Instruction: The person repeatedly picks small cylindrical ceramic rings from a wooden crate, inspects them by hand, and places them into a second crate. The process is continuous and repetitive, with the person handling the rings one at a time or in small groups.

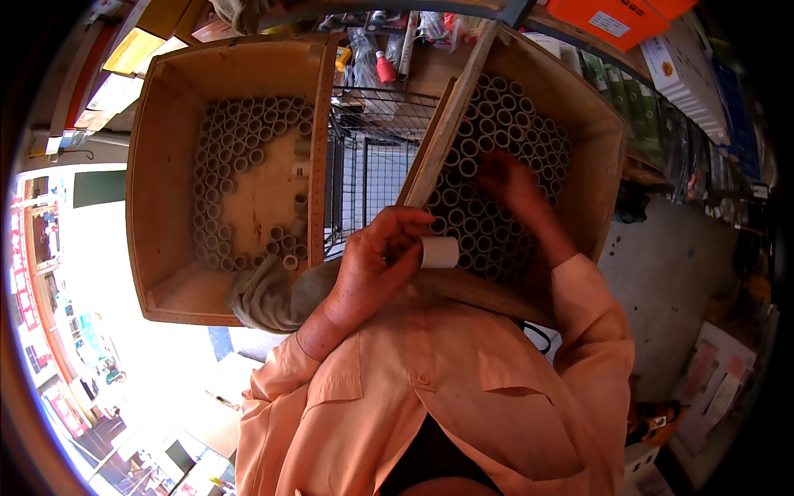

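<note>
My left hand (375, 257) grips a short white plastic pipe coupling (441, 252) between thumb and fingers, near the lower left edge of the right wooden box (597, 139). Inside that box, short pipe pieces (504, 118) stand on end in packed rows with their round openings up. My right hand (510, 180) reaches down among them; its fingertips are in shadow, so whether they hold a piece is hidden. On the left, a second wooden box (167, 84) has similar pieces (232, 133) standing around its sides, and bare wood floor (257, 198) shows in the middle.
A grey cloth (267, 297) hangs over the left box's near edge. Between the boxes is a black wire rack (388, 170). Behind them a shelf holds bagged goods and a red bottle (384, 67). An orange box (611, 18) sits at the upper right.
</note>
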The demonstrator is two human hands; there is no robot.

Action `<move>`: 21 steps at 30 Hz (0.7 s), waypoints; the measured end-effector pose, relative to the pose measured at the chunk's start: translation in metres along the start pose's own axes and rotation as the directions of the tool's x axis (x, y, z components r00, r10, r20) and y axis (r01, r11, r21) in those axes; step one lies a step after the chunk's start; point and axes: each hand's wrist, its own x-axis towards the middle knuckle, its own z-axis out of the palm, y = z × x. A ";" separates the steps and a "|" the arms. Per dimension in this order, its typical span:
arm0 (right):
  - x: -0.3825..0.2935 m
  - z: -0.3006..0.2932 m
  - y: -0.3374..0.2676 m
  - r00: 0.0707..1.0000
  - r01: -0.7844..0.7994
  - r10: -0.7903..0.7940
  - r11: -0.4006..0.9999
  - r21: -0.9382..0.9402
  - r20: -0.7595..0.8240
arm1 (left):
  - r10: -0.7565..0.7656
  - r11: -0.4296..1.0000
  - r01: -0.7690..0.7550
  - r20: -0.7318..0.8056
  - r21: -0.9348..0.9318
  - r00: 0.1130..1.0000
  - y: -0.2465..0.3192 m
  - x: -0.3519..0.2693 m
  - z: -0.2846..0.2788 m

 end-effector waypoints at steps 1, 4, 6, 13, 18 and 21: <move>-0.002 -0.006 -0.005 0.996 -0.056 0.056 0.998 0.007 0.066 | 0.001 1.000 0.000 -0.010 0.017 1.000 0.000 0.000 0.000; -0.020 -0.024 -0.041 0.936 -0.199 0.142 0.968 0.152 0.322 | -0.007 0.999 0.009 -0.035 0.044 0.999 0.001 -0.001 0.002; -0.050 -0.020 -0.080 0.846 -0.304 0.046 0.860 0.409 0.531 | 0.001 0.996 0.002 -0.035 0.086 0.999 0.004 0.000 0.003; -0.088 0.007 -0.104 0.830 -0.346 -0.083 0.699 0.626 0.552 | 0.077 0.974 -0.069 -0.031 0.217 0.997 0.013 0.001 0.006; -0.065 -0.022 -0.082 0.923 -0.121 -0.082 0.866 0.485 0.377 | 0.064 0.985 -0.048 -0.092 0.164 0.994 0.010 0.002 0.010; -0.040 -0.037 -0.042 0.996 0.006 -0.003 0.999 -0.032 0.090 | 0.084 0.980 -0.074 -0.049 0.185 0.995 0.008 0.002 0.007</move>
